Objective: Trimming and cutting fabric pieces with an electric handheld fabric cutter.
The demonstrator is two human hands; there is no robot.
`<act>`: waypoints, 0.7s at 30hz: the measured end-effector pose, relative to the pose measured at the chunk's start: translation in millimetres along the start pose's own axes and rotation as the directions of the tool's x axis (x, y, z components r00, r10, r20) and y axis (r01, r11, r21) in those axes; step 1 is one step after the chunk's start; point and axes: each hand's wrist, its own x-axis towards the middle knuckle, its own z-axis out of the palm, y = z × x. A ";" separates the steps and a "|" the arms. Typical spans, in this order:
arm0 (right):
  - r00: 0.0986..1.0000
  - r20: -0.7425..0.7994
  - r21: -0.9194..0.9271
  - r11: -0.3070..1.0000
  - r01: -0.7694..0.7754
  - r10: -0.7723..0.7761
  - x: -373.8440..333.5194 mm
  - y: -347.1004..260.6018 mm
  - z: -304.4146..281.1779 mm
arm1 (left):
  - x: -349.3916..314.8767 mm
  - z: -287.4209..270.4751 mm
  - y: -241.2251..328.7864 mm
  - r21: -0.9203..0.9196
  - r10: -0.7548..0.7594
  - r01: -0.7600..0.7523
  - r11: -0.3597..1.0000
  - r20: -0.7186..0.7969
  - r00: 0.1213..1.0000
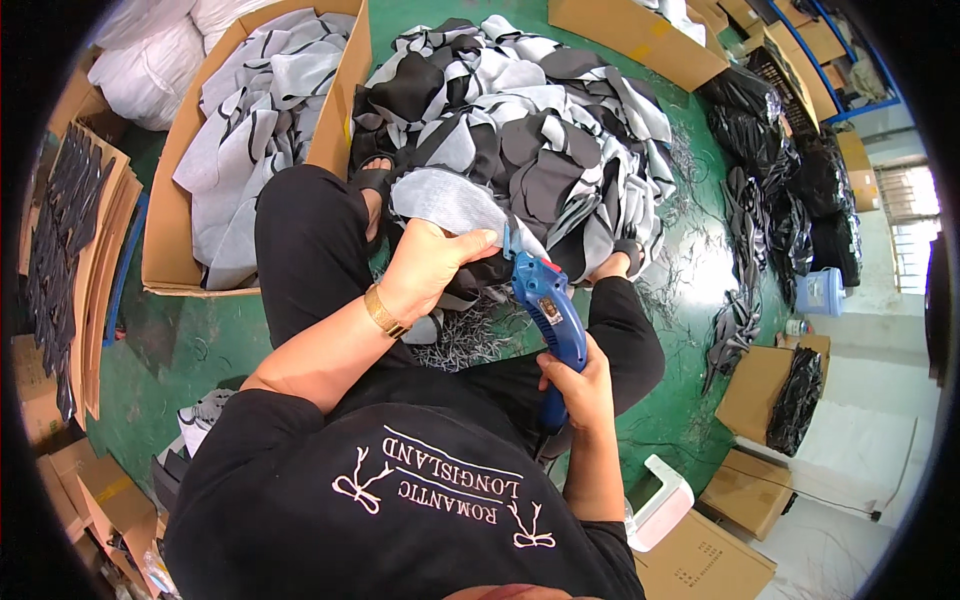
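Note:
Between the thumb and fingers of my left hand (432, 262) is a light grey fabric piece (450, 203) with a rounded end. My right hand (580, 385) is wrapped round the handle of blue electric scissors (549, 300). Their blade tip points away from me and meets the fabric's right edge, close to my left thumb; whether it is cutting I cannot tell. Just beyond both hands spreads a big heap of grey and black fabric pieces (545, 150). Thin fabric trimmings (465, 335) lie on the floor below the scissors.
On the left stands an open cardboard box (165, 240) filled with similar fabric. My sandalled feet flank the heap on the green floor (215, 350). Black plastic bags (815, 180) line the right side. A white stool (665, 505) is by my right elbow, near flat cardboard boxes (748, 492).

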 end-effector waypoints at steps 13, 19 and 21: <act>0.997 0.068 -0.030 0.999 -0.030 0.032 0.2 -21.2 -12.7 | -0.9 -12.8 9.6 0.294 0.126 -0.183 0.938 0.201 0.971; 0.992 0.117 -0.013 0.999 -0.047 0.048 0.9 -19.8 -16.6 | -3.8 -16.0 23.8 0.386 0.022 -0.127 0.914 0.264 0.964; 0.991 0.121 -0.014 0.999 -0.049 0.050 1.4 -20.9 -16.2 | -4.1 -18.0 24.2 0.405 -0.010 -0.109 0.908 0.281 0.960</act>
